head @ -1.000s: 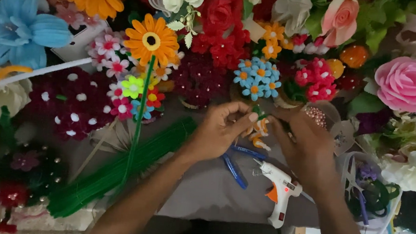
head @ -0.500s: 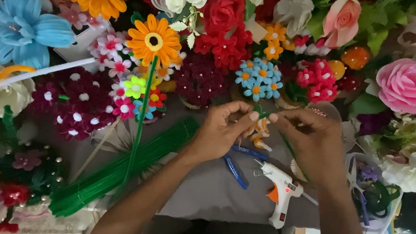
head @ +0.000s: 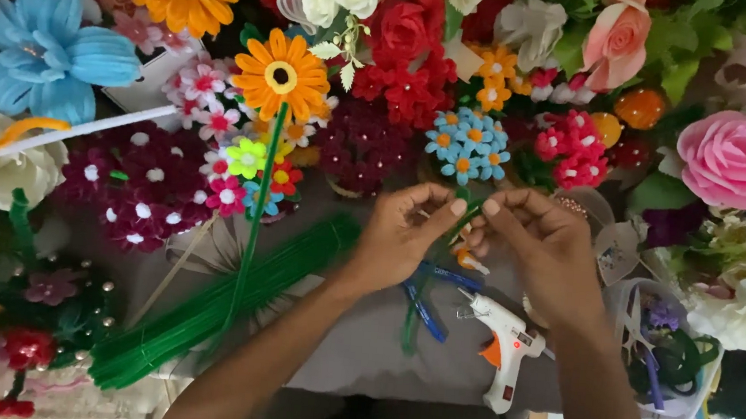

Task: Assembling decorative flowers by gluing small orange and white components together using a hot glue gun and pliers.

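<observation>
We've got a green stem (head: 463, 221) pinched between both sets of fingertips, left hand (head: 402, 238) and right hand (head: 534, 249) meeting over it. Looks like twisting or shaping; next wants a firm, even turn. White glue gun (head: 504, 348) lies just below our right hand.

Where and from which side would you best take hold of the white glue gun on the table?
Probably the glue gun by its handle, coming from the near, lower edge: the handle points toward the person and lies free, while the nozzle end points up-left toward the right hand.
</observation>
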